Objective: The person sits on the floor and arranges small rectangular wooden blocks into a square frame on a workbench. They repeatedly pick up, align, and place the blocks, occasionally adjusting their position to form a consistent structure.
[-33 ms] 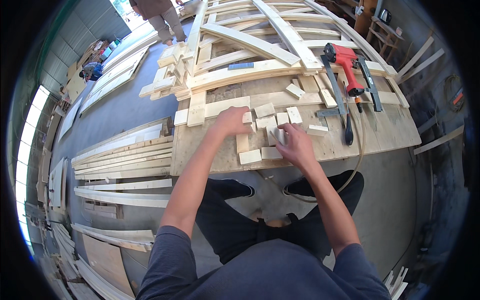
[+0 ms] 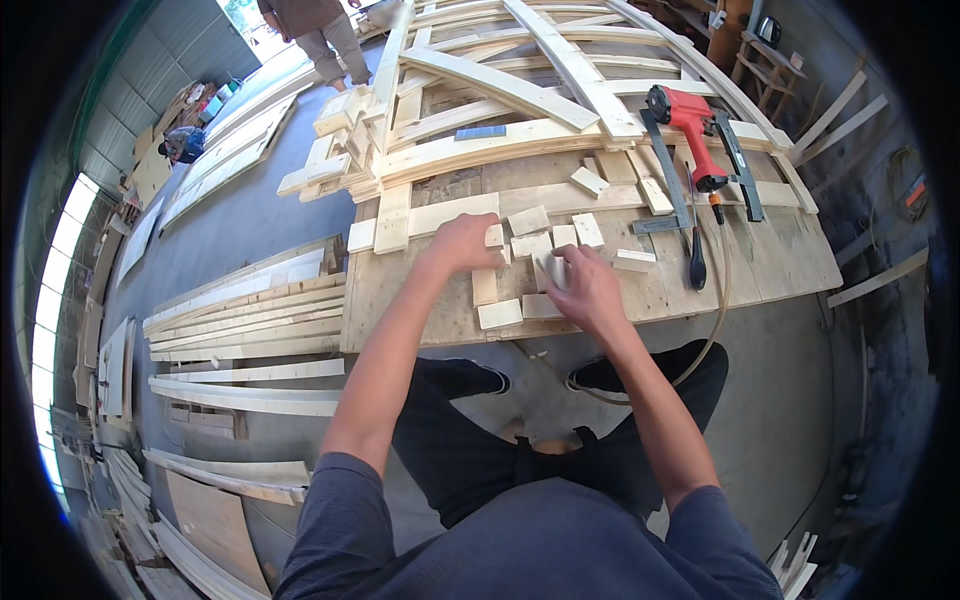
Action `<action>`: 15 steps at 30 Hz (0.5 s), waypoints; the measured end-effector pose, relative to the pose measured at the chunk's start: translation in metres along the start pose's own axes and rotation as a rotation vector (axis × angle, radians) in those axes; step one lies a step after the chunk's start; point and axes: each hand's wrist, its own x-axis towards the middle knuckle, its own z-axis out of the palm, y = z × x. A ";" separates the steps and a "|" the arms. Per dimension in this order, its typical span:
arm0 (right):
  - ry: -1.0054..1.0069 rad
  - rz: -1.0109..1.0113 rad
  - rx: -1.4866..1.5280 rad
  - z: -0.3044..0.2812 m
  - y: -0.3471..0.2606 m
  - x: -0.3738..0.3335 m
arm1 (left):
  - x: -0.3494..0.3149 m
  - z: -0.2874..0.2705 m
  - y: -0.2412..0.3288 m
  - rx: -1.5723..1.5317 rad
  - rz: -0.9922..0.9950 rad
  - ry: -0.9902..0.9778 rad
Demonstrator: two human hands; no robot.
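My left hand [image 2: 466, 243] rests on the bench among small pale wood blocks, its thumb and fingers closed on the ends of a small wood block [image 2: 494, 235]. My right hand [image 2: 590, 288] pinches another wood block [image 2: 545, 268], which looks slightly tilted, near the bench's front edge. Around both hands lie several loose blocks, including one block [image 2: 529, 221] beyond them and one block [image 2: 500, 314] close to the edge. A narrow wood piece [image 2: 484, 287] lies just below my left fingers.
A red nail gun [image 2: 692, 135] with a hose lies on the right, beside a metal square [image 2: 665, 180] and a black-handled screwdriver [image 2: 697, 265]. Slatted wood frames [image 2: 500, 90] cover the far bench. Long boards [image 2: 250, 320] lie at left. Another person [image 2: 325, 40] stands at the far left.
The block at my right hand has tipped slightly, with the fingers shifting along with it. My left hand stays in place.
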 end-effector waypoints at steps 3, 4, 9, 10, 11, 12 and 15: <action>0.008 0.001 -0.098 0.027 -0.003 0.005 | -0.002 0.004 -0.001 0.037 0.034 0.030; 0.018 0.006 -0.121 0.032 -0.005 0.005 | -0.003 0.003 -0.001 0.039 0.033 0.028; 0.032 0.059 -0.120 0.040 -0.015 0.004 | -0.015 0.000 -0.001 0.023 -0.010 0.095; 0.023 0.062 -0.110 0.038 -0.012 0.005 | -0.018 -0.002 0.000 0.001 -0.044 0.094; 0.014 0.065 -0.100 0.034 -0.009 0.006 | -0.022 -0.004 0.002 -0.020 -0.078 0.092; 0.006 0.069 -0.091 0.030 -0.005 0.008 | -0.027 -0.006 0.002 -0.141 -0.123 0.144; 0.049 0.069 0.083 0.019 0.019 0.014 | -0.046 -0.011 0.013 -0.565 -0.138 0.315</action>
